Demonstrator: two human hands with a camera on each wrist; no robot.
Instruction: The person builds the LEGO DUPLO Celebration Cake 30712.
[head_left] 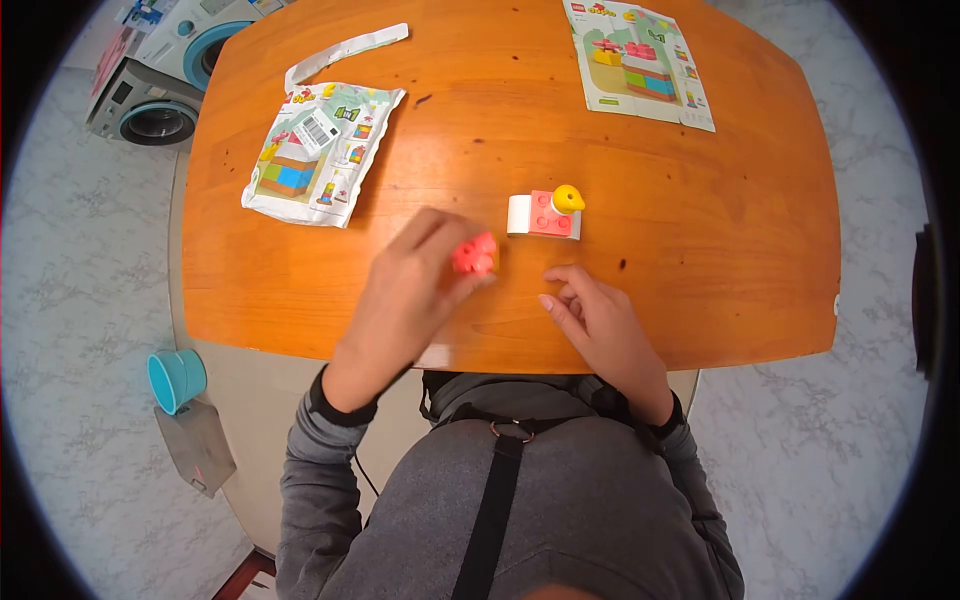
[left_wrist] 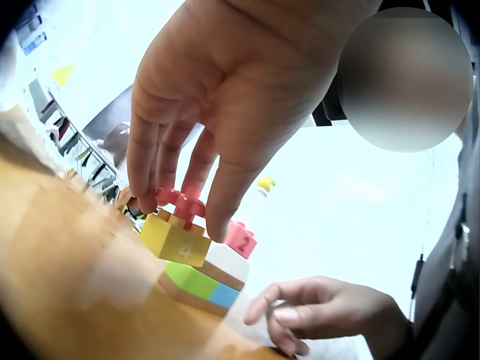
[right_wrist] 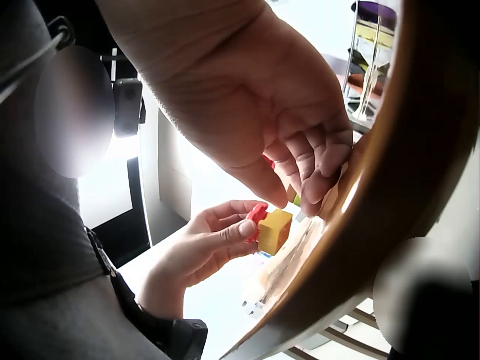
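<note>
My left hand [head_left: 405,280] is raised over the table, left of the stacked toy bricks, and pinches a pink-red flower piece [head_left: 475,255]. Beneath that flower sits a yellow brick [left_wrist: 174,238] marked 4, joined to it. The stack shows a green brick [left_wrist: 189,277] and a blue brick [left_wrist: 223,295] low down, with a rounded white piece [head_left: 519,214] above them. On top is a pink brick [head_left: 541,222] marked 2, with a yellow bird-head piece [head_left: 567,199] at its back corner. My right hand [head_left: 605,315], fingers loosely bent and holding nothing, lies near the front table edge, just short of the stack.
A printed toy-brick bag [head_left: 325,155] lies at the left of the wooden table [head_left: 460,140], with a torn white strip [head_left: 350,50] behind it. An unfolded picture sheet [head_left: 645,65] is at the back right. The table's front edge runs close to my body.
</note>
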